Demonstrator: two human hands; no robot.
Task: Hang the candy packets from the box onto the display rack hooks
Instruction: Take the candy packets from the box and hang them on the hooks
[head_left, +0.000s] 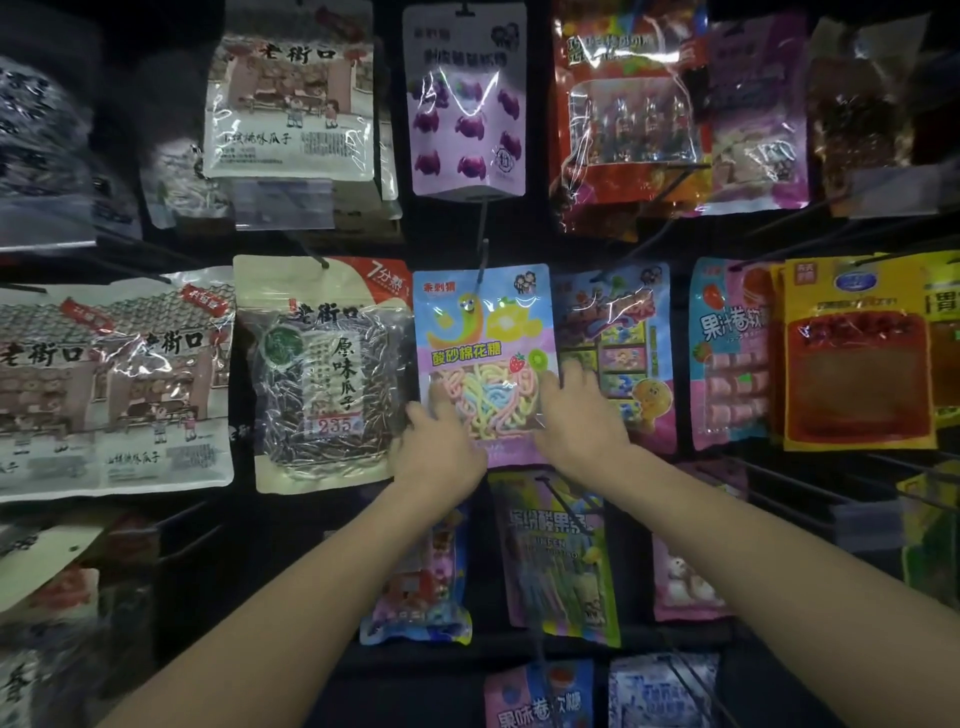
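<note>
Pastel candy packet looks threaded on the middle hook already. Your left grip and right grip lie spread flat on its lower half, probably squaring it so it hangs straight.

On the pastel candy packet, the left grip covers the lower left corner and the right grip the lower right, hiding the bottom print. Whether the hook at its top passes through the hang hole cannot be told. Below it, a blue packet is half hidden by the left forearm, and a pink packet is cut by the bottom edge. Far up-left of it, the packets are blurred past reading.
</note>
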